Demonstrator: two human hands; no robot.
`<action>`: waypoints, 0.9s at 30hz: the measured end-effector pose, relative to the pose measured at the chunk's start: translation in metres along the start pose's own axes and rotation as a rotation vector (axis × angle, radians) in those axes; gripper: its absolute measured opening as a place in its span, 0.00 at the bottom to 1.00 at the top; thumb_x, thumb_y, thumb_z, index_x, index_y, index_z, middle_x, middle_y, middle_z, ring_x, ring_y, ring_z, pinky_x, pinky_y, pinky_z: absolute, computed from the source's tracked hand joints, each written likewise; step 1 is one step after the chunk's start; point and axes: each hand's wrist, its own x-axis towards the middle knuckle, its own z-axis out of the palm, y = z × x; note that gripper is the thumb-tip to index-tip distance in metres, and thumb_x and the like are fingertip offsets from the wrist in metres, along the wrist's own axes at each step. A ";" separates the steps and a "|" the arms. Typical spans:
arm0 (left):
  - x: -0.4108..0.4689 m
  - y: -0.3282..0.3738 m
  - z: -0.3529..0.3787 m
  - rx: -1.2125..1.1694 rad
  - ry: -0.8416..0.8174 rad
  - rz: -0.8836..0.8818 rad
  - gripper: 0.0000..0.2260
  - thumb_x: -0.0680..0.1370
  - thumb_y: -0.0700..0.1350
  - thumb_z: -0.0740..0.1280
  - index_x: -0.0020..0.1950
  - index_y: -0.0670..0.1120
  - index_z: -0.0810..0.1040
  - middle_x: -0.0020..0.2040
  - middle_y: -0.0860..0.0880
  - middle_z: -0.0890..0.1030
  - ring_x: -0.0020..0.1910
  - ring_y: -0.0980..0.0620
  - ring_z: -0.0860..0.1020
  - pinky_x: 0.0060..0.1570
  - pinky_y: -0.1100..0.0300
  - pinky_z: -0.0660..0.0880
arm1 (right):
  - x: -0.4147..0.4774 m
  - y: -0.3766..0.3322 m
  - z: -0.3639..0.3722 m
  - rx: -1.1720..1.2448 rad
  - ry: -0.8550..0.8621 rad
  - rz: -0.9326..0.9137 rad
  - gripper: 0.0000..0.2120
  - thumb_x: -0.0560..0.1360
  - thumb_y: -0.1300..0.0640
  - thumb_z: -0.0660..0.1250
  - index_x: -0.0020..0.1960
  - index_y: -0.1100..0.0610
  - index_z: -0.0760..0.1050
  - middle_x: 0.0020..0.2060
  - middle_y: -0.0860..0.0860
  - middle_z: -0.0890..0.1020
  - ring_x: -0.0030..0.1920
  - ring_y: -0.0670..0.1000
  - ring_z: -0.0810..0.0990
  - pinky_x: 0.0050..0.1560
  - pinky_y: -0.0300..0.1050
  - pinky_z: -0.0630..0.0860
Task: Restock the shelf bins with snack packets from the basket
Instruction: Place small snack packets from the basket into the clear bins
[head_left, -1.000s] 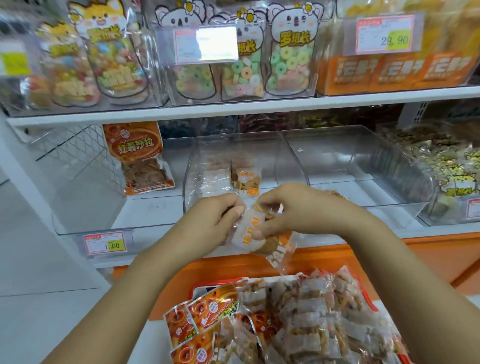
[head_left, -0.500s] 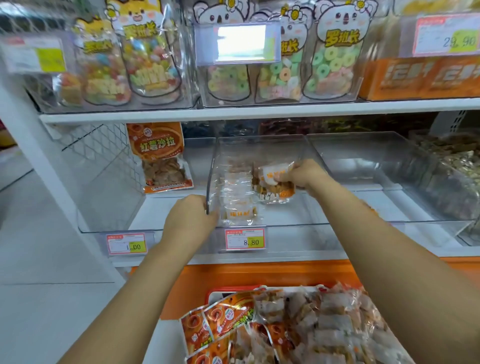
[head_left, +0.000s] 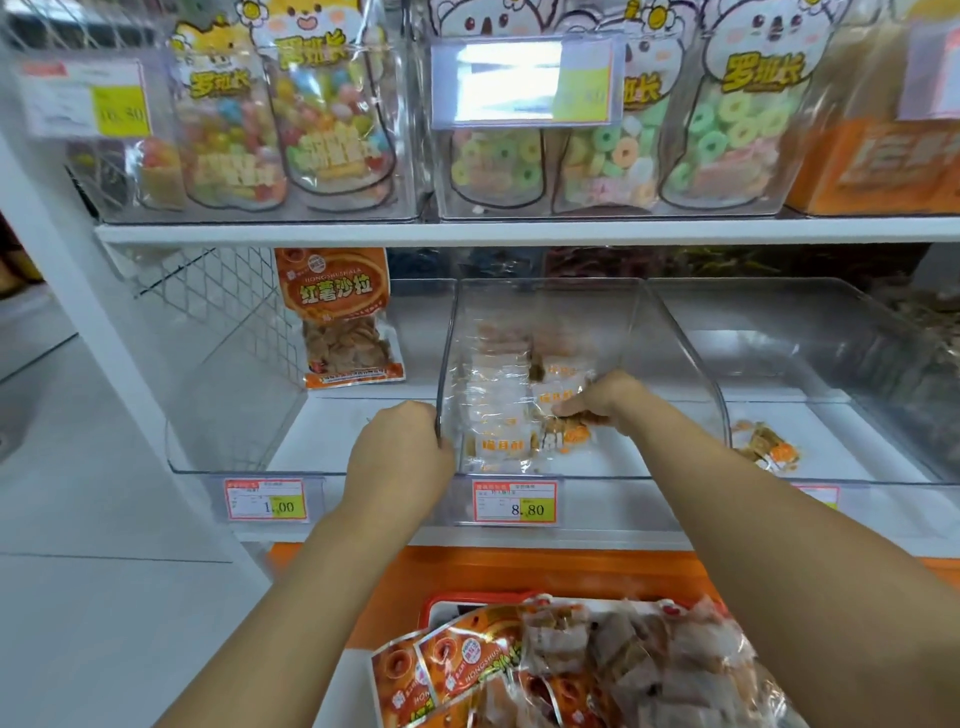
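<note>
We have right hand (head_left: 597, 402) inside the middle bin (head_left: 675, 332) toward the shelf (head_left: 623, 538) front edge, fingertips seemingly pinching a snack packet (head_left: 569, 434) lying just front-left of it, left hand (head_left: 400, 457) curled round the bin's left wall, basket (head_left: 441, 605) below.

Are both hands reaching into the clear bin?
No, the left hand grips the left wall of the clear bin; only the right hand reaches inside.

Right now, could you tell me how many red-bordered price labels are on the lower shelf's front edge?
3: the 1.00 label below the left clear plastic bin, the 8.80 label below the middle bin, a third label partly behind the right forearm.
</note>
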 end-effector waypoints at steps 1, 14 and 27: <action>0.000 0.000 0.000 0.000 -0.001 0.004 0.07 0.77 0.40 0.62 0.42 0.42 0.78 0.40 0.44 0.80 0.40 0.45 0.76 0.36 0.57 0.69 | -0.004 -0.002 0.001 -0.063 -0.029 0.024 0.16 0.64 0.55 0.80 0.41 0.60 0.75 0.51 0.57 0.83 0.54 0.55 0.81 0.61 0.49 0.75; 0.001 -0.001 -0.001 0.004 -0.005 0.013 0.07 0.77 0.41 0.63 0.46 0.41 0.81 0.43 0.43 0.82 0.43 0.43 0.78 0.39 0.56 0.72 | 0.000 0.013 0.000 0.212 0.109 -0.004 0.11 0.70 0.70 0.70 0.39 0.60 0.70 0.46 0.58 0.77 0.44 0.54 0.78 0.50 0.46 0.80; -0.001 -0.001 0.000 -0.010 -0.004 0.015 0.08 0.78 0.41 0.63 0.51 0.42 0.81 0.47 0.43 0.83 0.46 0.44 0.79 0.44 0.54 0.75 | 0.000 0.003 0.003 0.218 0.095 -0.132 0.36 0.58 0.69 0.80 0.63 0.62 0.71 0.56 0.56 0.80 0.58 0.57 0.79 0.61 0.53 0.75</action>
